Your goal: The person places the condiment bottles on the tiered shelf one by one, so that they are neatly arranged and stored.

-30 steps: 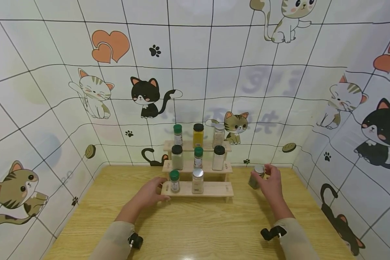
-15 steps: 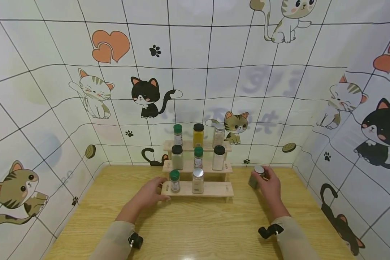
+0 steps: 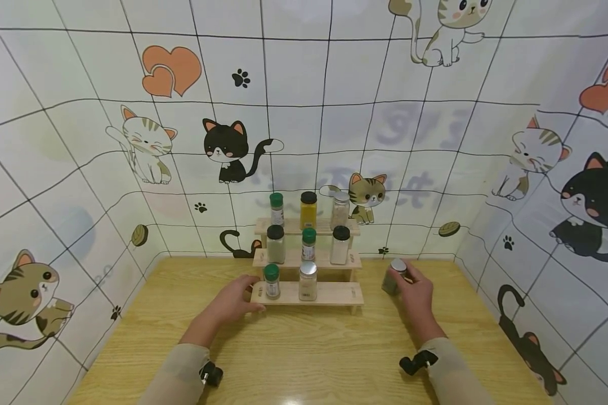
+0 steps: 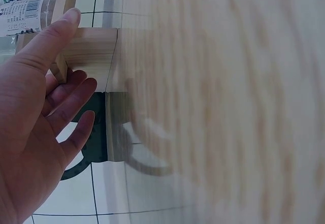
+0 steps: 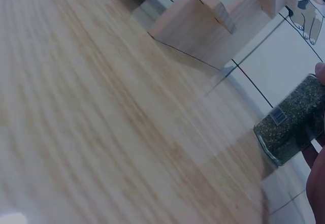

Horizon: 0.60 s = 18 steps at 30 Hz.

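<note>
At the left end of the wooden tiered rack (image 3: 329,301), my left hand (image 3: 235,301) grips the lowest step. In the left wrist view its thumb (image 4: 66,21) lies along the step's edge and the other fingers reach round the side board. Right of the rack, my right hand (image 3: 418,289) holds a spice jar (image 3: 390,282) by its upper part, thumb and fingers near the silver lid (image 3: 398,265). Dark dried flakes fill this jar, and the right wrist view shows it tilted, with a small barcode label (image 5: 278,115). On the lowest step stand a green-capped jar (image 3: 272,283) and a silver-capped jar (image 3: 308,283).
The middle step carries two black-capped jars and a green-capped jar (image 3: 308,246). On the top step stand a green-capped jar (image 3: 276,211), a yellow jar (image 3: 308,212) and a clear jar (image 3: 340,210). A cat-print sheet (image 3: 294,73) walls the wooden table (image 3: 304,354).
My right hand has moved left toward the rack with the spice jar, its fingers now closer round it. The left hand keeps its place on the rack.
</note>
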Each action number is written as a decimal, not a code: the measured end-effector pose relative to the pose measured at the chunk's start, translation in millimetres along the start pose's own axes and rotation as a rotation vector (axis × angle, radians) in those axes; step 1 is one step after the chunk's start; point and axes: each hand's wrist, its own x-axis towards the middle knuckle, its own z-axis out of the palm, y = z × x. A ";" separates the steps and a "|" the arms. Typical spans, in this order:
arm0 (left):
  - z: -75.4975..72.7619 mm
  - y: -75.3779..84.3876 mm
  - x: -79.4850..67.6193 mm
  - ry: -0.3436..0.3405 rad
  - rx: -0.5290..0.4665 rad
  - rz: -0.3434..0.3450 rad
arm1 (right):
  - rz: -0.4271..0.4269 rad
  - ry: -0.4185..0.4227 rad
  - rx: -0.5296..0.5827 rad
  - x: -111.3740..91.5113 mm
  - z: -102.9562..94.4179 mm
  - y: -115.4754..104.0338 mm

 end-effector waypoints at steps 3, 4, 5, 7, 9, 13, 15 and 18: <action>-0.8 0.2 -0.1 0.001 0.001 0.006 | -0.017 -0.046 0.018 -5.6 2.0 -2.7; -0.8 0.4 -0.1 0.001 -0.001 0.007 | -0.026 -0.059 0.015 -7.7 2.2 -4.2; -0.6 0.5 0.0 0.003 -0.001 0.007 | -0.030 -0.064 0.024 -9.2 2.5 -5.4; -0.5 0.6 -0.1 0.002 -0.004 0.006 | -0.039 -0.083 0.022 -13.0 2.1 -9.4; -0.4 0.7 -0.1 0.003 -0.004 0.008 | -0.048 -0.104 0.026 -16.6 1.1 -14.4; 0.7 -0.4 -0.2 0.005 -0.002 0.007 | -0.064 -0.164 0.015 -23.3 -2.8 -25.7; 1.1 -0.9 -0.3 0.007 -0.001 0.008 | -0.075 -0.195 0.012 -26.0 -5.0 -31.1; 1.3 -0.8 -0.2 0.010 -0.004 0.002 | -0.088 -0.228 0.006 -28.6 -7.0 -38.0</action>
